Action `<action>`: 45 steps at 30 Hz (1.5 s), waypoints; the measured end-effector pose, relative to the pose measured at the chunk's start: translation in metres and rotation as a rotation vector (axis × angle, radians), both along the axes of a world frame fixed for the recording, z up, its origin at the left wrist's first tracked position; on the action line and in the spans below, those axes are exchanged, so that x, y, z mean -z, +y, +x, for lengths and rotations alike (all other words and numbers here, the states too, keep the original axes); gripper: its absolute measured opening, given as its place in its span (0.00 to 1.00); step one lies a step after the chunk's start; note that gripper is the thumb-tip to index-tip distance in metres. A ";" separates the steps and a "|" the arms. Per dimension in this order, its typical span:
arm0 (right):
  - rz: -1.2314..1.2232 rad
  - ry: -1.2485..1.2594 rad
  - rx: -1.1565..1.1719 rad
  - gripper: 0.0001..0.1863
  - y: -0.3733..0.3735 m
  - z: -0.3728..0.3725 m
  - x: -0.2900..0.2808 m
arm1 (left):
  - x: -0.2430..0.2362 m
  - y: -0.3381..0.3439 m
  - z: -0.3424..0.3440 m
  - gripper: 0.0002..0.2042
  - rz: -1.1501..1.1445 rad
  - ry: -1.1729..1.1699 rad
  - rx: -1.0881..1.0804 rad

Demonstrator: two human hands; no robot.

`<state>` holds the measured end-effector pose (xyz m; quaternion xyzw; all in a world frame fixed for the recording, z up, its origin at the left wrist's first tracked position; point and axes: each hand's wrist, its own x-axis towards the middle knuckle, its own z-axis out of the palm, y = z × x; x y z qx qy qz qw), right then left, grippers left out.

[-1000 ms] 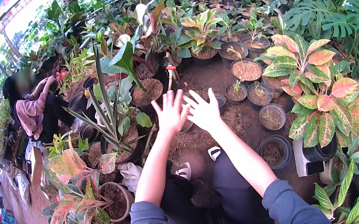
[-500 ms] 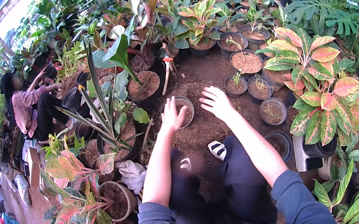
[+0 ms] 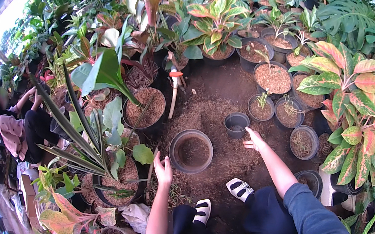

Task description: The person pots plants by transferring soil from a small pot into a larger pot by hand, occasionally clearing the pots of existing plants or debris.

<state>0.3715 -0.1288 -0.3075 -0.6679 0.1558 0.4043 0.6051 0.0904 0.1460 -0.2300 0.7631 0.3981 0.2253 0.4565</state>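
A round dark plastic pot point(image 3: 174, 155) rests on the soil in front of me, its open top facing up and brown soil visible within its ring. My left hand point(image 3: 162, 170) hovers just left of this pot, fingers apart and holding nothing. A smaller black pot point(image 3: 237, 131) stands on the ground to its right. Beside its lower right edge is my right hand point(image 3: 255, 140), fingers stretched toward it and nothing gripped. Whether the right fingertips touch the small pot I cannot tell.
Potted seedlings point(image 3: 286, 113) line the right, near a large pink-green leafy plant point(image 3: 343, 107). At left stand a tall spiky plant point(image 3: 91, 147) and a broad-leaved potted plant point(image 3: 110, 75). An orange-topped pale pipe point(image 3: 175, 89) rises behind. Another person point(image 3: 17, 124) sits at far left.
My hands have moved apart and nearer to me, the left one away from the pot it partly covered. The smaller black pot now shows by my right hand. The view has shifted.
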 end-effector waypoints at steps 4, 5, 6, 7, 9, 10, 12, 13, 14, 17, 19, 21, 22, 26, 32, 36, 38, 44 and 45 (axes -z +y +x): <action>0.136 0.029 0.175 0.35 0.046 0.012 0.032 | 0.040 0.001 -0.009 0.24 -0.202 -0.156 -0.021; 0.141 0.023 0.169 0.34 0.053 0.014 0.038 | 0.048 0.002 -0.009 0.24 -0.225 -0.184 -0.012; 0.144 0.017 0.168 0.32 0.056 0.016 0.046 | 0.054 0.001 -0.008 0.24 -0.252 -0.211 0.001; 0.120 0.026 0.214 0.25 0.050 0.030 0.058 | 0.059 -0.002 -0.004 0.23 -0.289 -0.246 0.028; 0.106 -0.022 0.195 0.26 0.052 0.040 0.069 | 0.066 0.002 -0.008 0.24 -0.348 -0.187 0.060; 0.094 -0.072 0.144 0.28 0.063 0.034 0.060 | 0.065 0.004 -0.014 0.24 -0.372 -0.151 0.056; -0.017 -0.380 0.071 0.36 0.058 0.032 0.054 | 0.056 -0.002 -0.010 0.22 -0.508 -0.126 0.009; -0.215 -0.715 -0.027 0.38 0.054 0.033 0.055 | 0.055 -0.006 -0.007 0.21 -0.565 -0.123 0.003; -0.330 -0.819 -0.119 0.39 0.049 0.035 0.055 | 0.054 -0.010 -0.005 0.20 -0.624 -0.120 -0.002; -0.620 -0.984 -0.361 0.41 0.052 0.025 0.038 | 0.056 -0.014 -0.008 0.16 -0.624 -0.089 0.016; -0.698 -0.909 -0.526 0.41 0.064 0.011 0.013 | 0.052 -0.017 -0.008 0.14 -0.591 -0.090 0.019; -0.664 -0.913 -0.558 0.44 0.065 0.015 0.017 | 0.047 -0.019 -0.004 0.15 -0.625 -0.090 0.017; -0.644 -0.936 -0.555 0.45 0.063 0.020 0.021 | 0.045 -0.020 -0.003 0.15 -0.641 -0.090 0.017; -0.513 -0.780 -0.604 0.48 0.055 0.047 0.007 | 0.041 -0.020 -0.001 0.16 -0.660 -0.083 -0.004; -0.549 -1.160 -0.549 0.49 0.073 0.043 -0.035 | 0.041 -0.018 -0.004 0.15 -0.676 -0.086 0.005; -0.629 -1.268 -0.571 0.51 0.091 0.058 -0.024 | 0.044 -0.019 -0.001 0.15 -0.673 -0.069 -0.006; -0.677 -1.228 -0.639 0.52 0.098 0.060 -0.018 | 0.044 -0.019 0.000 0.15 -0.672 -0.038 -0.001; -0.570 -1.076 -0.789 0.49 0.097 0.055 -0.004 | 0.044 -0.017 -0.004 0.15 -0.708 -0.039 0.007; -0.531 -1.041 -0.833 0.49 0.096 0.053 -0.005 | 0.044 -0.017 -0.004 0.15 -0.717 -0.051 0.001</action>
